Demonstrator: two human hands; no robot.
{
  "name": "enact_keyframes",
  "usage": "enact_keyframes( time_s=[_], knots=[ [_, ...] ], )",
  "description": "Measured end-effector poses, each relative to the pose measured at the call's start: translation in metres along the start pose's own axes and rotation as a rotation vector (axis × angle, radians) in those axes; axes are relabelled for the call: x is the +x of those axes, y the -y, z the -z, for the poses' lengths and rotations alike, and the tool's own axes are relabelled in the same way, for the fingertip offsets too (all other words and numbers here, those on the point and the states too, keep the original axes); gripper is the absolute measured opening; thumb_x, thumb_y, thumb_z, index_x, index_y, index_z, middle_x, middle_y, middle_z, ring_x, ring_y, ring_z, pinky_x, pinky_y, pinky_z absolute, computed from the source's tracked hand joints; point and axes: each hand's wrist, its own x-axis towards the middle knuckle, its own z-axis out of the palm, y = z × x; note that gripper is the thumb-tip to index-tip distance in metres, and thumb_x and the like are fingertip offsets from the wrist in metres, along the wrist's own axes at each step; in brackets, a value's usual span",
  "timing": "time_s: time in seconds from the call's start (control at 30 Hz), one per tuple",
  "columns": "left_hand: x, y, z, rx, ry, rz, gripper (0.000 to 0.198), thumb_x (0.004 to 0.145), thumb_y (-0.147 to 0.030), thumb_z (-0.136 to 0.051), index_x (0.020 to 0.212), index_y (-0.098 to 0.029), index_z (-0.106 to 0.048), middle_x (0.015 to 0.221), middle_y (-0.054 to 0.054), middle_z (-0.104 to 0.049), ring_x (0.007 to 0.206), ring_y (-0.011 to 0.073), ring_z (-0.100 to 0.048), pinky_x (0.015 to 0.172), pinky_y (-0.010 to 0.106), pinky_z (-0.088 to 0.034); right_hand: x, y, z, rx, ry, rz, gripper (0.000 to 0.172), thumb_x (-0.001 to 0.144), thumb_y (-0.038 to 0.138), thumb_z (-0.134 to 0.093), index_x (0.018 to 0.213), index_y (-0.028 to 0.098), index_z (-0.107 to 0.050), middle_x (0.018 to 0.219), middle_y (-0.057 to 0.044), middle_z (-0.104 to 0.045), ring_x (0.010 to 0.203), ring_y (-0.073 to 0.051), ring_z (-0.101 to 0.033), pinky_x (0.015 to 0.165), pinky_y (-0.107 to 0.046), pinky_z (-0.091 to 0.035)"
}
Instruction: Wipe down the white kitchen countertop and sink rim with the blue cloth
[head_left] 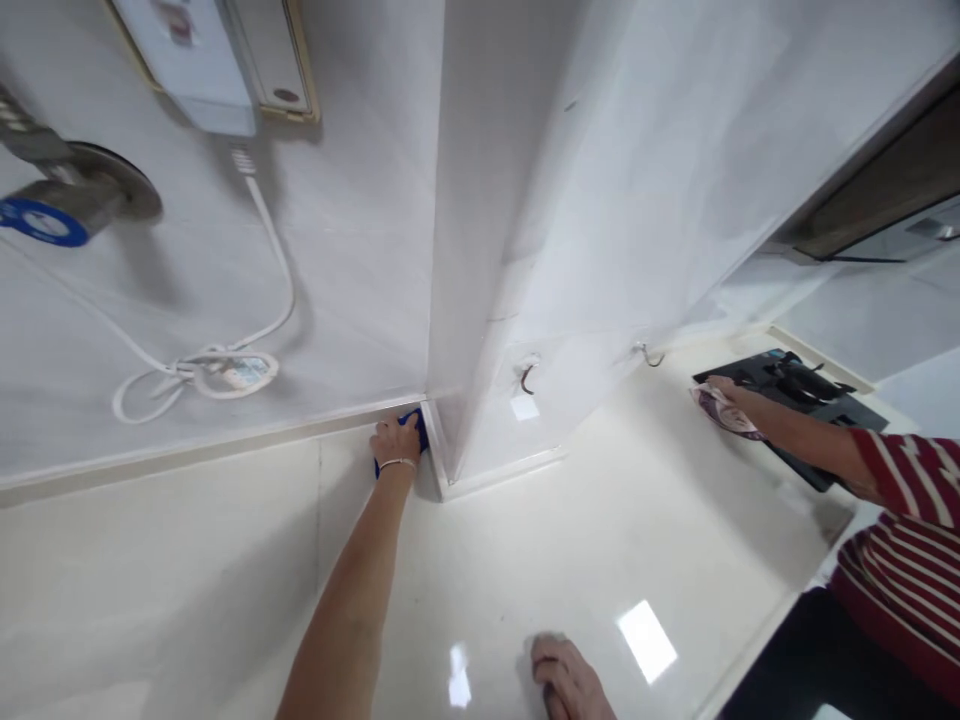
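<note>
My left hand reaches out to the inner corner where the countertop meets the white wall. Its fingers are closed on a blue cloth, which it presses against the low ledge at the foot of the wall. A thin bracelet circles that wrist. At the bottom edge of the view my right hand rests on the glossy countertop; its fingers lie flat and nothing shows in it.
A white column juts out just right of the cloth, with two wall hooks on it. A coiled white cable hangs left, below a wall unit. Another person in a red striped shirt holds a cloth on a black stove.
</note>
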Motion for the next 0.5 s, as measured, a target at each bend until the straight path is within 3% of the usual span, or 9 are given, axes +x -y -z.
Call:
enact_keyframes(
  time_s=[0.13,0.27,0.3,0.4,0.5],
  knots=[
    [-0.06,0.007,0.002,0.018,0.054,-0.058,0.042,0.096,-0.035,-0.057,0.137,-0.026,-0.058,0.134,0.011,-0.06,0.119,0.0287,-0.058,0.096,0.051,-0.055,0.002,0.003,-0.001,0.049,-0.08,0.053,0.028,0.093,0.005,-0.043,0.103,0.024,-0.061,0.105,-0.006,-0.068,0.096,-0.017,-0.069,0.086,-0.028,-0.06],
    [-0.155,0.009,-0.006,0.009,0.063,-0.132,0.047,0.099,-0.028,-0.041,0.144,-0.026,-0.056,0.133,0.017,-0.061,0.118,0.0337,-0.059,0.093,0.053,-0.054,-0.004,0.002,-0.009,0.082,-0.121,0.045,0.033,0.089,0.002,-0.04,0.105,0.024,-0.061,0.11,-0.007,-0.067,0.106,-0.018,-0.066,0.094,-0.03,-0.057],
    [-0.182,0.006,-0.009,-0.007,0.066,-0.155,0.048,0.099,-0.025,-0.04,0.144,-0.026,-0.057,0.132,0.018,-0.062,0.116,0.0345,-0.06,0.093,0.053,-0.055,-0.005,0.001,-0.012,0.095,-0.129,0.043,0.033,0.088,0.003,-0.041,0.104,0.024,-0.062,0.11,-0.007,-0.067,0.106,-0.018,-0.066,0.094,-0.03,-0.057],
    [-0.264,-0.012,-0.025,-0.116,0.09,-0.287,0.046,0.095,-0.023,-0.049,0.136,-0.037,-0.064,0.131,0.01,-0.067,0.116,0.0313,-0.061,0.101,0.051,-0.053,-0.006,-0.004,-0.017,0.175,-0.156,0.025,0.027,0.09,0.01,-0.043,0.099,0.024,-0.064,0.106,-0.007,-0.069,0.102,-0.019,-0.066,0.092,-0.031,-0.056],
    [-0.329,-0.036,-0.043,-0.275,0.103,-0.377,0.044,0.093,-0.028,-0.056,0.133,-0.044,-0.065,0.135,0.003,-0.068,0.122,0.0284,-0.06,0.106,0.049,-0.053,0.0,-0.008,-0.014,0.296,-0.216,-0.136,0.021,0.097,0.027,-0.043,0.088,0.024,-0.062,0.09,-0.005,-0.069,0.086,-0.02,-0.067,0.082,-0.032,-0.057]
  ],
)
